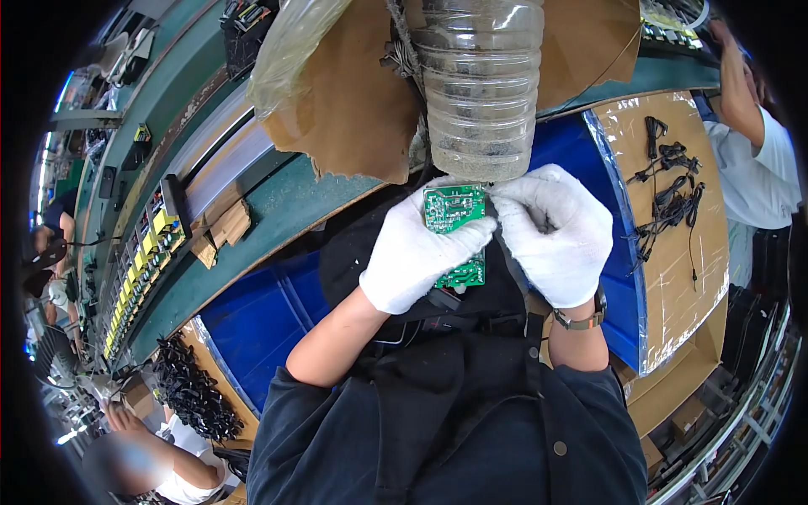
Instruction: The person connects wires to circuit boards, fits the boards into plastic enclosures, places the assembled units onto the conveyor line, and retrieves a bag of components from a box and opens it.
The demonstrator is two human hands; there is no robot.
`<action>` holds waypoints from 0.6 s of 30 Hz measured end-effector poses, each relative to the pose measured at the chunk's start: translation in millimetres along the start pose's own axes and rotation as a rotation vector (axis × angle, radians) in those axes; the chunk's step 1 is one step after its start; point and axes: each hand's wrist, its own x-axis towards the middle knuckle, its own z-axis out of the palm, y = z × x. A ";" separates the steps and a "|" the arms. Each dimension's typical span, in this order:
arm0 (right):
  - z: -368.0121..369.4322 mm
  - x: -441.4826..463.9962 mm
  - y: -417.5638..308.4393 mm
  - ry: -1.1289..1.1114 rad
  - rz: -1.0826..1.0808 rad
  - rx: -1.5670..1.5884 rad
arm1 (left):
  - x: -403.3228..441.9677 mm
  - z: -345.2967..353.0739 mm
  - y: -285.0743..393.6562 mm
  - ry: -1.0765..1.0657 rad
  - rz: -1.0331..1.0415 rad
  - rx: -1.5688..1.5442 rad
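Note:
My left hand [418, 257], in a white glove, grips a green circuit board [454, 202] with the thumb lying across its face. Silvery solder points and tracks show on the side turned up to me. Beside the board's upper right corner, my right hand [560, 231], also gloved in white, has its thumb and fingers pinched together. Whatever sits between those fingertips is too small or hidden to make out. Just beyond both hands is a clear ribbed plastic bottle [481, 101], dusty inside.
Brown cardboard [353, 101] covers part of the green bench [290, 185]. A row of boards with yellow parts [143, 273] stands at left. Black cables lie on a carton [673, 185] at right and in a heap [189, 387] at lower left. Blue bins [265, 316] flank me; other people are nearby.

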 end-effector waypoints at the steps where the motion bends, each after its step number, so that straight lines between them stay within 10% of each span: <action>1: -1.0 -0.4 1.0 0.007 -0.019 0.009 | -0.8 -0.2 -1.5 -0.010 -0.009 -0.017; 11: -27.8 -16.5 16.1 0.195 0.035 0.038 | -24.8 -12.2 5.2 -0.194 0.031 -0.215; 18: -38.2 -34.4 29.9 0.229 0.210 0.026 | -103.9 -48.3 60.7 0.079 0.210 -0.267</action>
